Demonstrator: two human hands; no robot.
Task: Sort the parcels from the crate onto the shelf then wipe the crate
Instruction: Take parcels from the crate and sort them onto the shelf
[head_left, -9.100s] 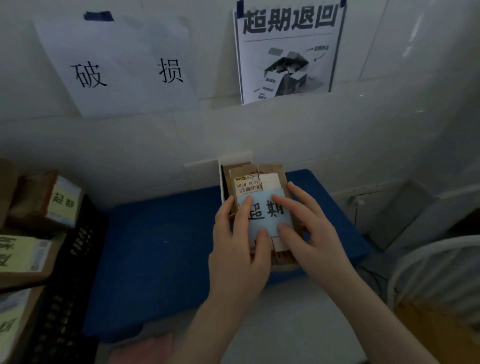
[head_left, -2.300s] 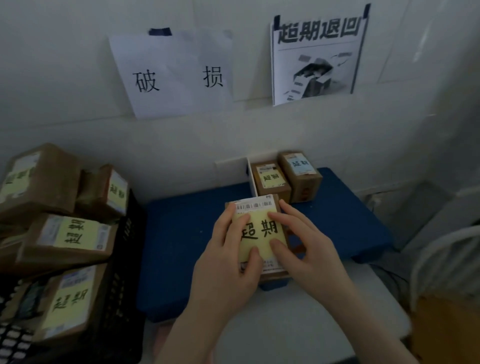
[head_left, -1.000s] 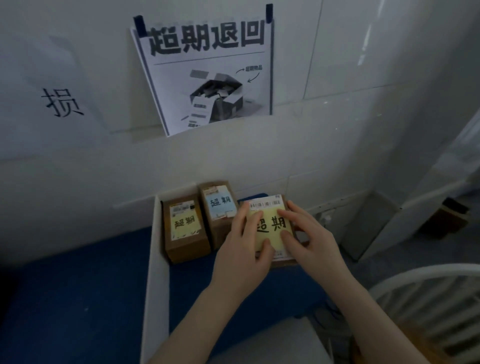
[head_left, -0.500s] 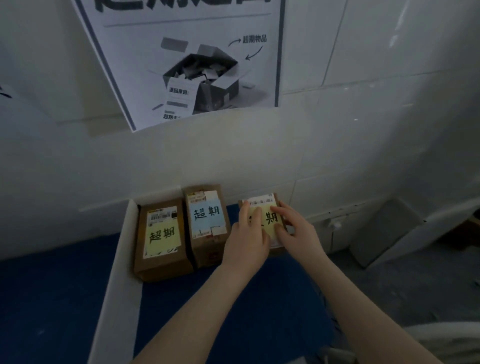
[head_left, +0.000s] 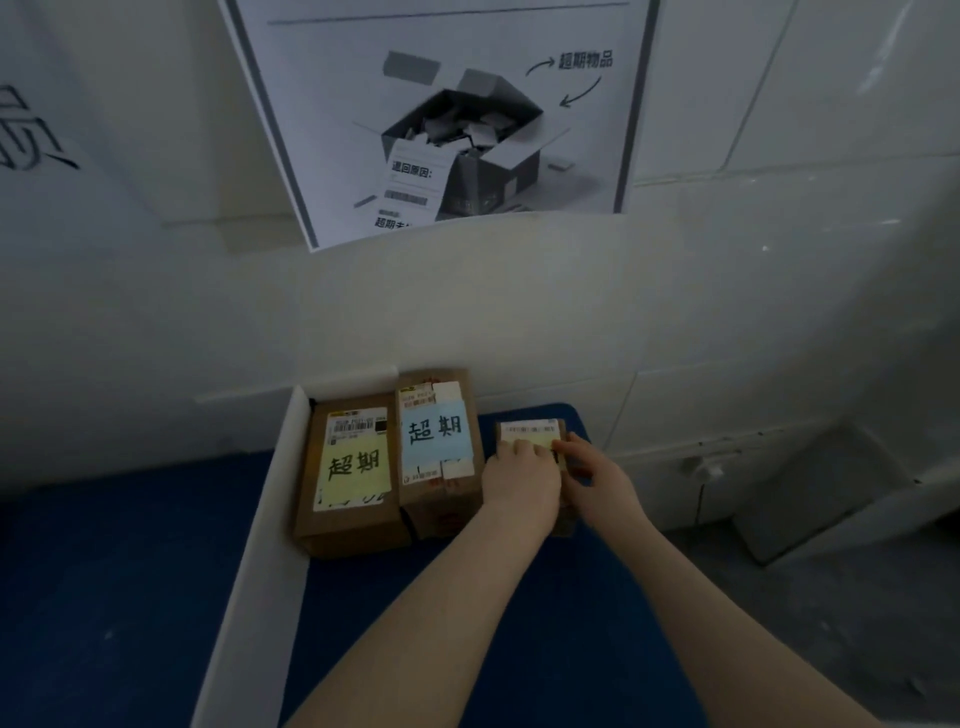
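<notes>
Nearest the camera, two bare forearms are stretched out over the blue shelf (head_left: 587, 623), which is parted on the left by a white divider (head_left: 270, 571). At the end of the reach a small parcel (head_left: 530, 432) is held by both hands. The left hand (head_left: 519, 480) is laid over its top with the fingers bent onto the label. The right hand (head_left: 597, 480) is closed on its right side, with fingertips pressed on the yellow note.

The base is hidden by the hands, so it cannot be told for certain whether the small parcel is set down yet, though it looks to be at or very near the shelf. It is placed close to the shelf's right edge, just beside the blue-note parcel (head_left: 439, 452), with the yellow-note parcel (head_left: 353, 467) further left against the divider.

The main risk is judged to lie at that right edge (little blue is left beyond the small parcel). If the small parcel is let go while tilted, or nudged rightward as the fingers are drawn off, it could be tipped over the side. The note could also be dragged loose by the fingertips. If the small parcel is shoved left, the neighbouring row could be knocked askew. Behind, a poster (head_left: 441, 119) is taped to the wall; the crate is not in view.
</notes>
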